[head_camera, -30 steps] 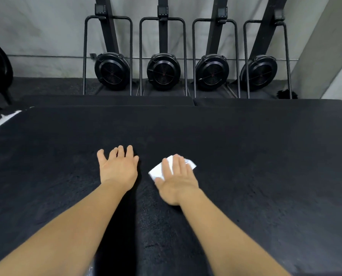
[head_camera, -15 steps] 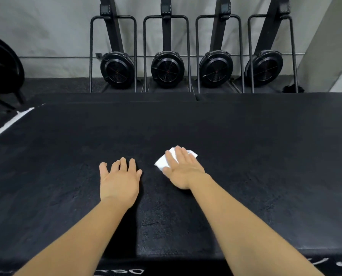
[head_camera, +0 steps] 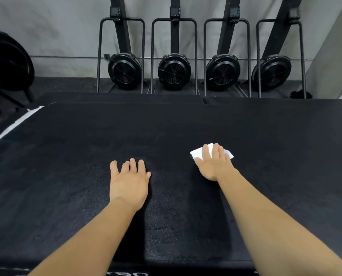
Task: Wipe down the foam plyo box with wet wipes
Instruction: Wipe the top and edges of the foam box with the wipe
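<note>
The black foam plyo box (head_camera: 66, 176) fills the near and middle part of the view, its top rough and slightly grained. White lettering (head_camera: 126, 273) shows on its near face, cut off by the bottom edge and too partial to read.

The left hand (head_camera: 129, 184) lies palm down on the box top, near the middle, fingers straight and a little apart, holding nothing. The right hand (head_camera: 214, 166) is further right and slightly farther away, also palm down with straight fingers kept close together. It presses a white wet wipe (head_camera: 197, 154) flat against the box. The wipe is folded or crumpled, and its corners stick out to the left and right of the fingers. The 2 hands are well apart, and both bare forearms reach in from the near edge.

Beyond the far edge of the box lie 2 more black pads (head_camera: 126, 97) side by side. Behind them, 4 black fan-wheel machines (head_camera: 174, 71) stand in a row against a grey wall (head_camera: 56, 26), each inside a thin metal frame. A dark round piece of equipment (head_camera: 9, 62) sits at the far left, and a white stripe (head_camera: 13, 126) runs along the floor beside the box's left edge.
</note>
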The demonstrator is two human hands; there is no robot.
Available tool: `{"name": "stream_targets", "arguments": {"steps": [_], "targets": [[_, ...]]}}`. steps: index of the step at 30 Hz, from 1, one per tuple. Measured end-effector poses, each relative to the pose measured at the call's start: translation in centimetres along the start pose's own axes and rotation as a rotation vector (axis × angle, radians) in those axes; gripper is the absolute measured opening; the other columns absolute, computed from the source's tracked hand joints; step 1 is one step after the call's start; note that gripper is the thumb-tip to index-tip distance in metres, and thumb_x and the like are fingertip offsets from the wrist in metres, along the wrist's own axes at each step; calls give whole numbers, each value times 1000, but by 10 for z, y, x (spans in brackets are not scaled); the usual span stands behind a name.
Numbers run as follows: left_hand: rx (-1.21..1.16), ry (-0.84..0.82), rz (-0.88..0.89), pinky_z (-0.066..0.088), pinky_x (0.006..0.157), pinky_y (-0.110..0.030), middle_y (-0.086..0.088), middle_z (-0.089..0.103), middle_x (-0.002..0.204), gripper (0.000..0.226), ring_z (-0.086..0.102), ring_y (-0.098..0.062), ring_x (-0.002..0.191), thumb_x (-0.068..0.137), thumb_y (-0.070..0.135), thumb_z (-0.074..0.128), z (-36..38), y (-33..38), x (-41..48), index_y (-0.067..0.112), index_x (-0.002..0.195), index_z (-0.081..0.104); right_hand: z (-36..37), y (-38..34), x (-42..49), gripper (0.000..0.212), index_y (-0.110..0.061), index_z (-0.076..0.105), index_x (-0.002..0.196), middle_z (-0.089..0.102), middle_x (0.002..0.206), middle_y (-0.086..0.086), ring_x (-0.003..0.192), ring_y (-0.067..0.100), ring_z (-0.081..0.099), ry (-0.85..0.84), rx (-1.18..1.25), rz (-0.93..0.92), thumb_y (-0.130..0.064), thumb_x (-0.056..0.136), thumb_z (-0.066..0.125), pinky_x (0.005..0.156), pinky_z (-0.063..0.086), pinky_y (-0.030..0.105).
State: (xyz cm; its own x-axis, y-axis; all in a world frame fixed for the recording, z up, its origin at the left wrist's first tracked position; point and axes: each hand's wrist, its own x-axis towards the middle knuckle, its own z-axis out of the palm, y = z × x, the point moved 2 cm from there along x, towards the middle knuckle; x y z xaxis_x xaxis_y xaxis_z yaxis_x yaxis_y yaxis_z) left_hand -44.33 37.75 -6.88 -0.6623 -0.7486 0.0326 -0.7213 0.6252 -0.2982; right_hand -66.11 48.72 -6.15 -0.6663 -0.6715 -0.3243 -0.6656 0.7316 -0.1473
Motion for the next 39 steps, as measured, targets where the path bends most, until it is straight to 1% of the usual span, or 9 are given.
{"name": "stream_targets", "arguments": {"steps": [9, 13, 15, 19, 23, 28, 31, 36, 39], "targets": [[-41, -6, 1, 1, 113, -56, -7, 33, 152, 55, 32, -26, 138, 103, 40, 6, -4, 1, -1, 16, 151, 18, 32, -54, -54, 66, -21, -19, 153, -31, 157, 14, 145, 28, -29, -29, -81, -138, -51, 103, 10, 120, -13, 44], [-45, 22, 0, 4, 112, -55, -5, 39, 148, 54, 37, -25, 133, 102, 40, 8, -4, 0, -2, 16, 148, 24, 45, -78, -70, 65, -21, -22, 152, -34, 156, 13, 144, 27, -32, -48, -132, -214, -51, 103, 9, 119, -15, 44], [-46, 21, 0, 4, 111, -55, -5, 37, 149, 54, 36, -24, 134, 102, 40, 8, -3, 0, -2, 17, 148, 23, 47, -80, -71, 65, -23, -22, 152, -34, 156, 11, 144, 25, -33, -52, -147, -261, -52, 102, 9, 119, -15, 43], [-54, 29, -5, 3, 111, -55, -3, 34, 151, 53, 34, -23, 136, 102, 40, 8, -1, -1, -1, 18, 149, 21, 38, -65, -59, 64, -33, -18, 153, -32, 158, 1, 144, 16, -32, -66, -128, -340, -57, 101, 13, 119, -16, 36], [-53, 27, -8, 3, 112, -56, -3, 32, 153, 54, 32, -23, 138, 102, 40, 7, 1, -1, 0, 18, 150, 18, 22, -44, -33, 63, -35, -12, 154, -28, 160, 1, 146, 17, -27, -57, -63, -284, -55, 102, 16, 119, -13, 36], [-41, 17, -5, 1, 113, -56, -3, 26, 156, 55, 28, -22, 141, 102, 41, 5, 2, -1, 1, 19, 152, 15, 0, -12, -2, 65, -34, -7, 156, -22, 162, 2, 148, 20, -21, -34, 5, -137, -56, 101, 19, 119, -5, 39], [-44, 8, -5, 1, 113, -56, -3, 25, 157, 55, 26, -23, 142, 102, 40, 5, 3, -1, 1, 19, 152, 14, -8, 4, 9, 65, -32, -8, 156, -22, 162, 5, 148, 21, -22, -30, 10, -55, -56, 101, 17, 119, -7, 40], [-38, 17, 1, 1, 112, -56, -5, 28, 156, 55, 29, -24, 140, 102, 39, 5, 4, -1, 2, 18, 152, 15, -2, -4, 3, 65, -26, -11, 156, -24, 160, 12, 148, 26, -24, 0, 24, 16, -53, 102, 15, 121, -8, 42], [-31, 22, 5, 1, 112, -56, -5, 30, 154, 55, 32, -24, 138, 102, 39, 6, 4, -1, 2, 17, 152, 16, 11, -22, -17, 66, -24, -14, 155, -26, 159, 16, 147, 29, -25, 6, -8, -3, -53, 102, 13, 120, -9, 43]]}}
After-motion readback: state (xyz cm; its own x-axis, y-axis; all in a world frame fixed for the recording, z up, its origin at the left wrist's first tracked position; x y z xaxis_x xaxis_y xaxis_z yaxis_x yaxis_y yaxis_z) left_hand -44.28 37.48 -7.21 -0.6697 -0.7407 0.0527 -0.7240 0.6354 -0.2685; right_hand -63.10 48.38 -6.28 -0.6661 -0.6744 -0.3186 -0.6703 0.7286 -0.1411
